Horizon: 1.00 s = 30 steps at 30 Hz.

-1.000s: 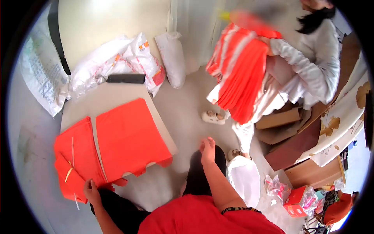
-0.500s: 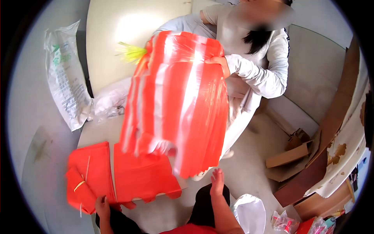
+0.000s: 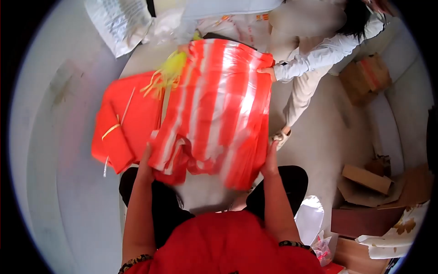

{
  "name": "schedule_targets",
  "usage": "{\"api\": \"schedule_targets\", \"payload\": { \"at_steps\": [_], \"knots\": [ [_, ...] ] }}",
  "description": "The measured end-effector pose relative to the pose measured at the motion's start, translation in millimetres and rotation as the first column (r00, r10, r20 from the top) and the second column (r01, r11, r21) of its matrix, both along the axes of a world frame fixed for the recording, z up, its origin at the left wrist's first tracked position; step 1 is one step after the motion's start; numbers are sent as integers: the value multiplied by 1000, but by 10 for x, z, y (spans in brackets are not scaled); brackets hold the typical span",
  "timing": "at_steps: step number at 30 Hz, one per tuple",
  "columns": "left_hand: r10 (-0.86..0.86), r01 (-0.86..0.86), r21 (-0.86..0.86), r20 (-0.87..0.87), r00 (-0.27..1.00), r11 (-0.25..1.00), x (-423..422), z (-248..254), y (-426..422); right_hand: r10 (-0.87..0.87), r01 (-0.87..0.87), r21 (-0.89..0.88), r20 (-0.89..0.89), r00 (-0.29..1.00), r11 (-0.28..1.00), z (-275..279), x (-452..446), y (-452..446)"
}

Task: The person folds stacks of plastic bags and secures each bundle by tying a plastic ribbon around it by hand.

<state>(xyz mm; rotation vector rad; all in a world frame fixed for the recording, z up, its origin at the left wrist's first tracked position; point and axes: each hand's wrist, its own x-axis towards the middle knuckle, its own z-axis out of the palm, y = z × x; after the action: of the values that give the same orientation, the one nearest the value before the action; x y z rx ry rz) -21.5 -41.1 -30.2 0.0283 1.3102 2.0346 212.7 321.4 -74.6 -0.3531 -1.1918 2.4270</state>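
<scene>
A big bundle of red-and-white striped plastic bags (image 3: 219, 105) hangs in the middle of the view. A co-worker's hand (image 3: 269, 72) grips its upper right edge, and yellow strands (image 3: 169, 71) are at its upper left. My left hand (image 3: 146, 160) is at the bundle's lower left edge, and my right hand (image 3: 270, 160) at its lower right edge. The fingers of both hands are partly hidden or blurred, so their grip cannot be made out. Left of the bundle lies a stack of folded red bags (image 3: 137, 105) with a banded red roll (image 3: 116, 144) on it.
White printed sacks (image 3: 119, 25) lie at the top left, with more behind the bundle. The co-worker leans in from the upper right. Cardboard boxes (image 3: 367, 179) stand on the right, and a white bag (image 3: 310, 219) is on the floor by my right knee.
The co-worker's striped bundle has come down and closer to me, over the flat red bags. Both my hands have moved up to its lower edges. The view has shifted.
</scene>
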Motion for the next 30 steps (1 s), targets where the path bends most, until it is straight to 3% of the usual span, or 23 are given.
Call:
{"api": "schedule_targets", "payload": {
  "at_steps": [2,4,6,7,11,15,18,19,22,26,27,28,30],
  "knots": [
    [6,-7,-14,-76,997,1000,-176,-201,-38,-78,75,46,84,993,996,145,-54,-3],
    [-74,-105,-445,-367,927,889,-159,-4,87,-83,51,154,203,976,987,236,-41,18],
    [-78,-93,-370,-422,903,924,-143,76,214,-148,59,285,301,942,957,297,-3,5],
    [-80,-83,-332,-450,889,940,-148,88,259,-106,24,298,262,959,954,217,15,75],
    [-96,-40,-305,-418,903,951,-202,109,340,69,-68,-84,6,998,994,231,134,40],
    [-106,-16,-282,-414,904,959,-242,42,336,23,-9,-109,128,991,994,60,123,-227],
    [-93,-46,-319,-407,909,947,-262,74,349,95,-85,-48,281,955,995,189,346,-174],
    [-91,-59,-352,-396,914,934,-252,94,347,183,-184,-27,333,925,983,205,443,-96],
    [-56,-72,-267,-442,895,961,-260,135,349,228,-356,128,562,795,925,319,599,137],
    [-2,-239,-305,-620,785,922,-432,-112,316,-199,-122,401,669,716,908,199,534,198],
    [-7,-302,-326,-691,723,896,-469,-109,325,-292,6,435,592,751,900,195,474,159],
    [-20,-365,-340,-754,656,867,-503,-106,333,-315,29,459,560,766,888,200,410,136],
    [-42,-293,-352,-699,714,889,-596,-29,370,-364,81,510,486,795,856,251,253,123]
  ]
}}
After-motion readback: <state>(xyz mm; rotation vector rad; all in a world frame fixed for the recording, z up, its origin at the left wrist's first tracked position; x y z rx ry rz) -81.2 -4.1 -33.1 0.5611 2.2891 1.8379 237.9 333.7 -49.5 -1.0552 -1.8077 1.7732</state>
